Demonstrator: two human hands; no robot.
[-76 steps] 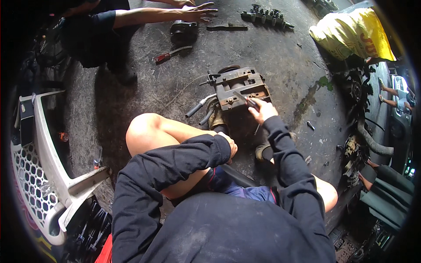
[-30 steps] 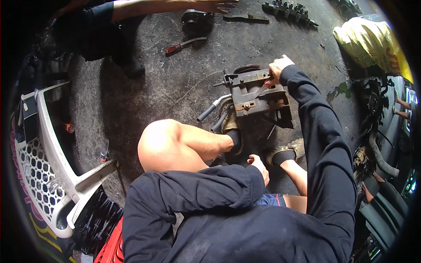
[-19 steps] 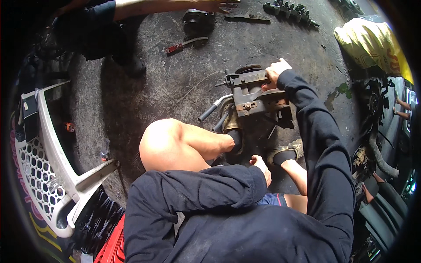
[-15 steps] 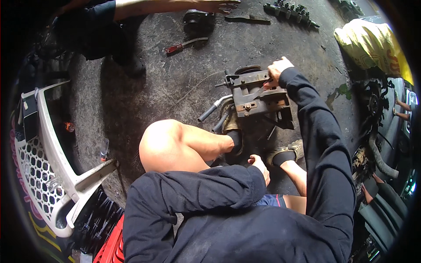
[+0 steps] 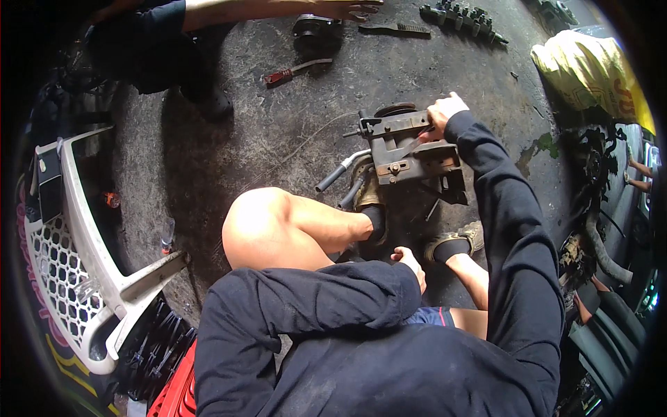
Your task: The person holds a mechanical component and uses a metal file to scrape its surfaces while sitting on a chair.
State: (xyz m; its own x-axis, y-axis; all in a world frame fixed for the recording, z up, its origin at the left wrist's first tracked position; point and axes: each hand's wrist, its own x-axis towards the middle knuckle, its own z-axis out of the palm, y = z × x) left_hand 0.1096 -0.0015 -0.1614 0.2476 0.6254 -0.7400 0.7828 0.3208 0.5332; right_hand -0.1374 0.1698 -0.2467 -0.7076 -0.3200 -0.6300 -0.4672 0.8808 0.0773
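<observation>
A rusty grey metal bracket assembly [image 5: 406, 149] with a round pulley at its far side stands on the floor in front of my feet. My right hand [image 5: 446, 111] is at its upper right corner, fingers closed round a thin flat tool [image 5: 417, 144] whose end reaches into the gap of the bracket. The tool is blurred, so its exact kind does not show. Two pipe ends [image 5: 333, 177] stick out at the assembly's left. My left hand [image 5: 410, 266] rests near my lap, its fingers curled in; whatever might be inside them is hidden.
At the far left a co-worker's arm [image 5: 257, 11] reaches over a round dark part [image 5: 308, 26]. Beyond the bracket lie a red-handled tool [image 5: 279, 76], a wire brush [image 5: 396, 30] and a dark shaft-like part [image 5: 467, 23]. A white grille [image 5: 83, 208] stands left; a yellow sack [image 5: 580, 69] right.
The thin tool in my right hand has shifted slightly within the bracket gap and is more blurred. The view has moved a little; my left hand stays in place.
</observation>
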